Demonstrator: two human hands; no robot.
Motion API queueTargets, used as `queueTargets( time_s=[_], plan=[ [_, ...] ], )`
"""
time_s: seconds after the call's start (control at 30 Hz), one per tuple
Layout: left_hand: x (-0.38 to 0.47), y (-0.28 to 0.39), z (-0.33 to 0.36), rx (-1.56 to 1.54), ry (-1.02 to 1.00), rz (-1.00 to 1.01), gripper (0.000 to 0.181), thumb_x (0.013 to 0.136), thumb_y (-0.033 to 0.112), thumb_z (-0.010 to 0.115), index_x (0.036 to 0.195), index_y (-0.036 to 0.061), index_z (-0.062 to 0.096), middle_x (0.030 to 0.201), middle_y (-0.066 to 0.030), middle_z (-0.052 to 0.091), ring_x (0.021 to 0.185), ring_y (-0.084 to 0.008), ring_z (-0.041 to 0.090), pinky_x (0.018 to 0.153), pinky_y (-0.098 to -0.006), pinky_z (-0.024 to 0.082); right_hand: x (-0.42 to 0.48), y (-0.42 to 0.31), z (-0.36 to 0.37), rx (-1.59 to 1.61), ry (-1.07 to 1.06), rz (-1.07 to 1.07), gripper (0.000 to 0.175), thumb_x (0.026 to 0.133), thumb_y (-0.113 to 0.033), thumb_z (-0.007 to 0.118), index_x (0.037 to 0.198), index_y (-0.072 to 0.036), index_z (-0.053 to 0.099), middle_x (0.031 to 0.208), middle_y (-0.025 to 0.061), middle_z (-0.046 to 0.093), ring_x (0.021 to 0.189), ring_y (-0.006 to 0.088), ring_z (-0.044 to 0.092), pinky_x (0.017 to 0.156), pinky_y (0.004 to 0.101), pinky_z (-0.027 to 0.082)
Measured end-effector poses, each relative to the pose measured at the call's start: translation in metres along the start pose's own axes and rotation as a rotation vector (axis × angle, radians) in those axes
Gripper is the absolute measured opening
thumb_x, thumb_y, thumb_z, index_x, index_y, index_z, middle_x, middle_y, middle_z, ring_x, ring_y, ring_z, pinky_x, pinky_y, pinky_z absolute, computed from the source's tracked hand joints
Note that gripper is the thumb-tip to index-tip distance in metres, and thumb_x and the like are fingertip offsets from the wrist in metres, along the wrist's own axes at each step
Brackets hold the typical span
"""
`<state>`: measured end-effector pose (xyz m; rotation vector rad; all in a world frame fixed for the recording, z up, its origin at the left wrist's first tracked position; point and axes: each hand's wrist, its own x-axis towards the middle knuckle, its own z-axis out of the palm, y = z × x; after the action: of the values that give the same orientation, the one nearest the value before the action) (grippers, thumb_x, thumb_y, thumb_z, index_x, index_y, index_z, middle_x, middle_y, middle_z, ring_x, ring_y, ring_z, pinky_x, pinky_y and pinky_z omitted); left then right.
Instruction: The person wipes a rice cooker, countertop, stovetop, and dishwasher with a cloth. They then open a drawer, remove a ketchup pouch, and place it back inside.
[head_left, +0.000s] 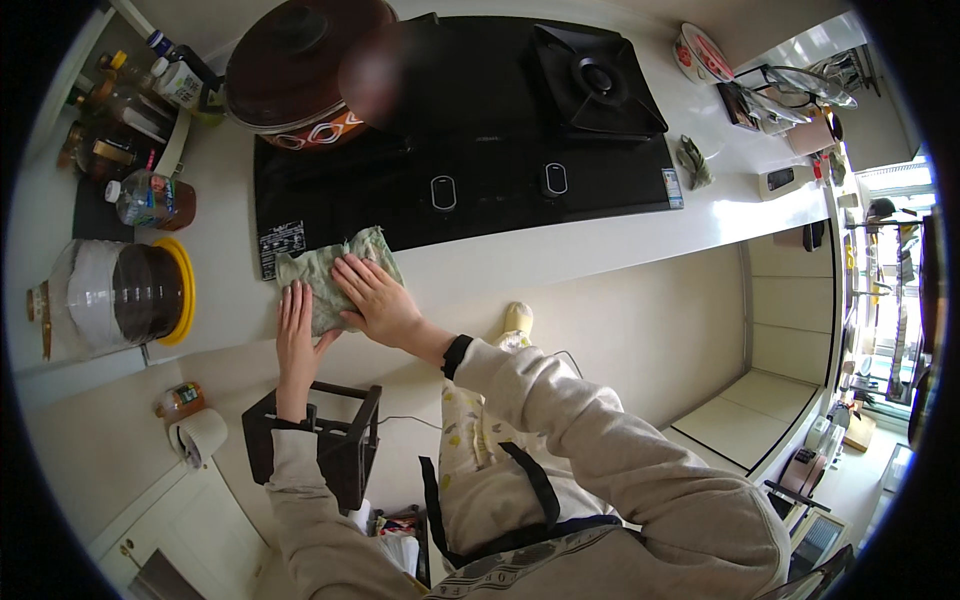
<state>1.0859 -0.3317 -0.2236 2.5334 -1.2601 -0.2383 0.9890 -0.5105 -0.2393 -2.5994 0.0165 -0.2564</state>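
Observation:
A pale green patterned cloth (319, 270) lies bunched and partly folded at the counter's front edge, overlapping the near-left corner of a black glass gas hob (480, 150). My right hand (379, 300) presses flat on the cloth's right part, its fingers stretched out. Along the cloth's left edge rests my left hand (298, 349), fingers straight and thumb spread towards the lower edge. Neither hand's fingers are curled around the fabric. What lies under the palms is hidden.
A large lidded brown pot (300, 67) stands on the hob's left side, with a black pan support (600, 79) at the right. Bottles (157, 199) and a big yellow-lidded jar (142, 292) line the left. A crumpled cloth (695, 163) lies right; a dark stool (352, 442) stands below.

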Motion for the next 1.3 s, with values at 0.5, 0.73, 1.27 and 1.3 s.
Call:
queueTargets(
  time_s=[0.5,0.73,1.27,1.3],
  plan=[
    [0.069,0.192,0.066,-0.183,-0.02,0.27,0.065,0.093,0.046,0.045,0.137,-0.002,0.04,0.145,-0.0187,0.035,0.137,-0.033,0.029,0.114,-0.0467,0.017,-0.141,0.134,-0.121,-0.179,-0.098,0.194,0.062,0.092,-0.036,0.05,0.144,-0.008,0.032,0.149,0.0094,0.032,0.14,0.0251,0.024,0.116,0.041,0.014],
    [0.114,0.337,0.126,-0.346,-0.052,0.387,0.079,0.084,0.047,0.054,0.137,-0.0077,0.035,0.145,-0.0241,0.033,0.136,-0.038,0.029,0.111,-0.0472,0.022,-0.239,0.217,-0.208,-0.26,-0.041,0.448,0.059,0.092,-0.025,0.051,0.145,-0.01,0.031,0.149,0.0115,0.032,0.14,0.0277,0.025,0.116,0.0428,0.014],
    [0.002,0.292,0.067,-0.61,-0.029,0.093,0.045,0.082,0.012,0.064,0.123,0.0009,0.051,0.126,-0.0193,0.05,0.117,-0.0374,0.047,0.099,-0.0451,0.037,-0.175,0.145,-0.142,0.518,0.356,0.443,0.048,0.089,0.004,0.04,0.136,-0.007,0.045,0.146,0.0167,0.036,0.143,0.0291,0.016,0.115,0.0464,-0.001],
    [-0.009,0.281,0.063,-0.566,-0.007,0.048,0.041,0.083,0.011,0.063,0.121,0.0017,0.052,0.124,-0.0183,0.052,0.116,-0.0366,0.048,0.098,-0.0445,0.038,-0.155,0.129,-0.135,0.569,0.382,0.434,0.046,0.091,0.002,0.04,0.136,-0.006,0.044,0.146,0.0173,0.037,0.143,0.0292,0.017,0.115,0.045,0.002]
  ],
)
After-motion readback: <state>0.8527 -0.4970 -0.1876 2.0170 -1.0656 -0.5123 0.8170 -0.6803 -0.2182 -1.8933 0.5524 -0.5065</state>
